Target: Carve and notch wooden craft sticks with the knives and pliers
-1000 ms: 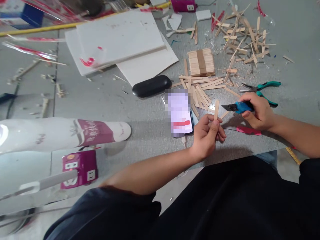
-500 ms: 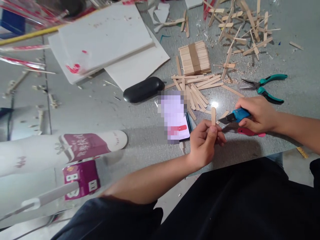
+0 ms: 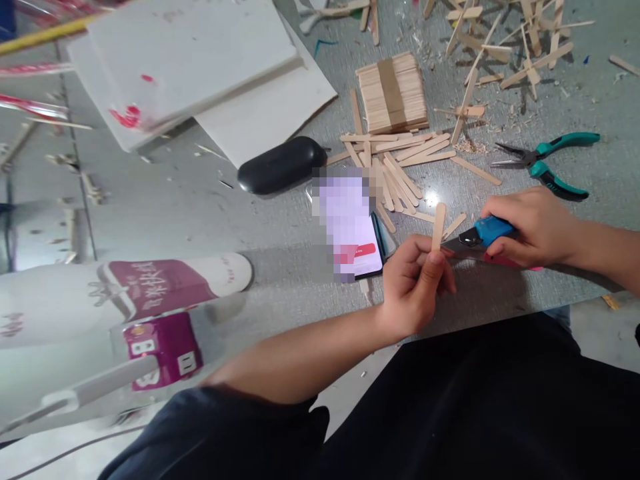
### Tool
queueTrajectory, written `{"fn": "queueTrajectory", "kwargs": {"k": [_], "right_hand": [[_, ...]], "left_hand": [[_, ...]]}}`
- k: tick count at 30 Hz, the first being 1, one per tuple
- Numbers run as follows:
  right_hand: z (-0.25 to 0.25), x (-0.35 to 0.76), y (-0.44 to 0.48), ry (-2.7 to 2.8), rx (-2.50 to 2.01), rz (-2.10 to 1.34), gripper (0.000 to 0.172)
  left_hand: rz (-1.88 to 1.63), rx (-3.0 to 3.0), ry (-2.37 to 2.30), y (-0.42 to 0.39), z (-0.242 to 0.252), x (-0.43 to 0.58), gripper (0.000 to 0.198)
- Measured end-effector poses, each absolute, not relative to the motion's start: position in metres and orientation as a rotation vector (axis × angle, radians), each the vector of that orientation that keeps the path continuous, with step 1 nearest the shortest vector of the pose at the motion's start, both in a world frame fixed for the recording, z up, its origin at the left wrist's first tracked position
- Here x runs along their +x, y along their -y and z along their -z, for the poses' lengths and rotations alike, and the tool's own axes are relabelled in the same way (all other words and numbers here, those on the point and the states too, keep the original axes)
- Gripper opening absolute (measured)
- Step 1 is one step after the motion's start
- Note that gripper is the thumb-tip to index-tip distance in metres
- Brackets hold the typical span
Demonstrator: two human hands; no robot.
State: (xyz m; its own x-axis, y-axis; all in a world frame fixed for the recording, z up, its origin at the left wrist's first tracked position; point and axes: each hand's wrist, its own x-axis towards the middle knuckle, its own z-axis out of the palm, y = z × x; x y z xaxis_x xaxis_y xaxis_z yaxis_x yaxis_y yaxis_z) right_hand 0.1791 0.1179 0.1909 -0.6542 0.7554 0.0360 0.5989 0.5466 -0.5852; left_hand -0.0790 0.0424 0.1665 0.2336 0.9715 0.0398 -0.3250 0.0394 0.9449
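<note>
My left hand (image 3: 416, 283) pinches a flat wooden craft stick (image 3: 439, 227) between thumb and fingers, its rounded end pointing up. My right hand (image 3: 537, 227) is closed around a blue utility knife (image 3: 493, 230). The knife's blade points left at the stick, close to my left fingertips; whether it touches the wood I cannot tell. Partly hidden under my right hand lies a pink-red object (image 3: 500, 259). Loose craft sticks (image 3: 400, 180) are heaped just beyond my hands, beside a banded bundle of sticks (image 3: 393, 93).
Teal-handled pliers (image 3: 543, 163) lie behind my right hand. A lit phone (image 3: 357, 227) with a cable lies left of my left hand, near a black case (image 3: 283, 165). White boards (image 3: 190, 67), a purple power strip (image 3: 165, 350) and a white-and-maroon cylinder (image 3: 165, 287) lie further left.
The camera view has shifted, so most table items sit higher in the picture. The knife blade is lower against the stick, nearer my left fingers, and the stick leans slightly right.
</note>
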Motion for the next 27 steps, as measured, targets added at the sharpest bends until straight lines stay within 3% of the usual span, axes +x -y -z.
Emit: {"fn": "queueTrajectory", "kwargs": {"k": [21, 27], "right_hand": [[-0.1900, 0.1773, -0.1163, 2.511, -1.159, -0.812, 0.072], [-0.1894, 0.1758, -0.1112, 2.587, -1.239, -0.731, 0.082]], "left_hand": [[-1.123, 0.958, -0.768, -0.0428, -0.1692, -0.0801, 0.039], [-1.139, 0.921, -0.756, -0.0441, -0.1710, -0.0794, 0.040]]}}
